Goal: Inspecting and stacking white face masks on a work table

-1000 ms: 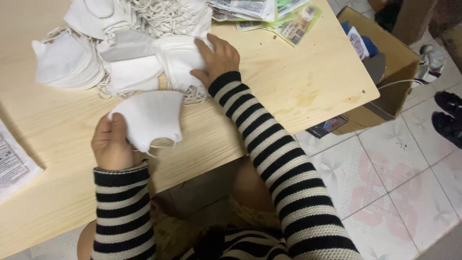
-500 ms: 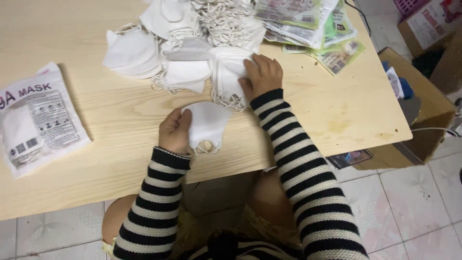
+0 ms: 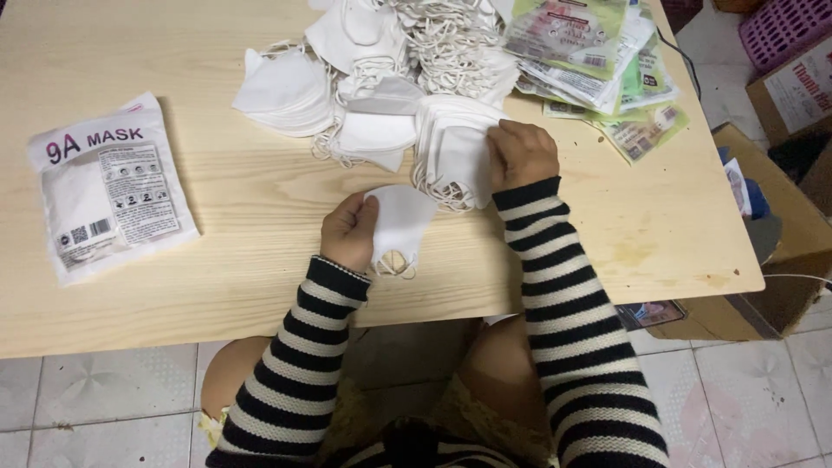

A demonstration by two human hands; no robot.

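My left hand (image 3: 348, 232) grips a folded white face mask (image 3: 400, 223) just above the wooden table (image 3: 217, 260), near its front edge. My right hand (image 3: 521, 154) rests with curled fingers on a stack of white masks (image 3: 455, 149) and pinches the top one. Behind them lies a loose heap of more white masks (image 3: 347, 87) with tangled ear loops. Both arms wear black-and-white striped sleeves.
A sealed white mask packet (image 3: 108, 186) lies at the table's left. A pile of green and white printed packets (image 3: 598, 52) sits at the back right. Cardboard boxes (image 3: 780, 217) and a pink basket (image 3: 784, 26) stand on the tiled floor to the right.
The view shifted, so the table now shows further left and the white packet is fully in sight. My left hand keeps its mask; my right hand stays on the stack.
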